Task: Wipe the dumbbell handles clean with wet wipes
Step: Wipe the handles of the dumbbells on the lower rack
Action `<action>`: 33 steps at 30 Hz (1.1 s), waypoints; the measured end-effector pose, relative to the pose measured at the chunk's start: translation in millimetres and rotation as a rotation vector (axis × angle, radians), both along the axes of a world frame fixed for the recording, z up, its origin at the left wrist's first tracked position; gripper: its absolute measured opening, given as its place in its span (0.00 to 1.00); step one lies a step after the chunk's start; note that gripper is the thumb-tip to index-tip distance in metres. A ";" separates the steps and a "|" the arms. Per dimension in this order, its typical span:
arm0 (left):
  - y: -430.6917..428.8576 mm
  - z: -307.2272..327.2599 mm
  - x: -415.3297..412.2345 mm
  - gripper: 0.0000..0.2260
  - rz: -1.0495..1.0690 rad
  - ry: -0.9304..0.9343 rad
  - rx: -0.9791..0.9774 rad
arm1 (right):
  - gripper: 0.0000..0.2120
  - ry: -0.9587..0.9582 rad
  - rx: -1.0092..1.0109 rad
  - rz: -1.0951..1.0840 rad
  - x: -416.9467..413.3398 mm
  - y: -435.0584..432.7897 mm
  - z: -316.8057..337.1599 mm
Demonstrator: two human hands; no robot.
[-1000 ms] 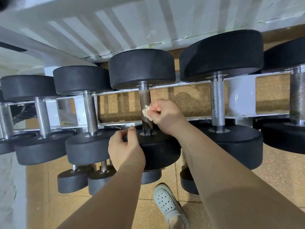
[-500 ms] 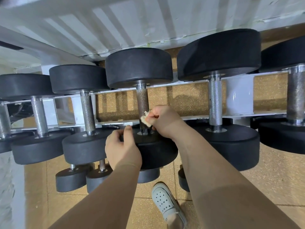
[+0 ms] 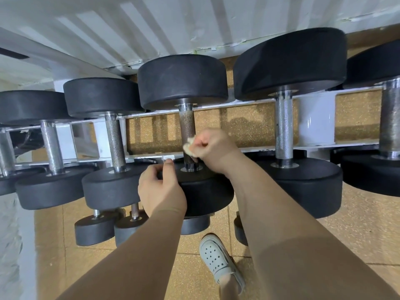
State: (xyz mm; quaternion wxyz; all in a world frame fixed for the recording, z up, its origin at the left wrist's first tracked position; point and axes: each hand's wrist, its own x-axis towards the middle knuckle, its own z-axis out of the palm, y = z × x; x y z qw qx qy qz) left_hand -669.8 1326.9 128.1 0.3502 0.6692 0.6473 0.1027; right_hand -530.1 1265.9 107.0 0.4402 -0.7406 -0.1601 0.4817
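A row of black dumbbells lies across a white rack [image 3: 316,120]. The middle dumbbell has a dark, knurled handle [image 3: 187,124] between its far head [image 3: 183,81] and near head [image 3: 205,191]. My right hand [image 3: 213,148] pinches a crumpled, yellowish wet wipe [image 3: 188,147] and presses it against the lower part of that handle. My left hand [image 3: 161,188] grips the left rim of the near head, thumb on top. The wipe hides part of the handle.
Neighbouring dumbbells with shiny handles sit left [image 3: 115,139] and right [image 3: 283,128] of the middle one. Smaller dumbbells [image 3: 95,230] lie on a lower tier. A white clog [image 3: 218,258] stands on the tan speckled floor. A white corrugated wall rises behind.
My right hand has slid the wipe down the handle toward the near head and back up slightly. My left hand has kept its hold on the near head.
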 end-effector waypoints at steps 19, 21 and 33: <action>-0.9 1.4 0.5 0.21 0.015 0.003 -0.021 | 0.07 -0.043 -0.177 0.150 2.6 -0.1 -0.3; -0.8 1.0 0.2 0.22 0.013 0.004 -0.016 | 0.05 -0.025 -0.099 -0.007 -2.8 1.8 -7.9; 0.9 -1.7 -1.0 0.20 0.004 0.008 -0.009 | 0.08 0.091 -0.060 -0.045 7.5 6.7 -13.2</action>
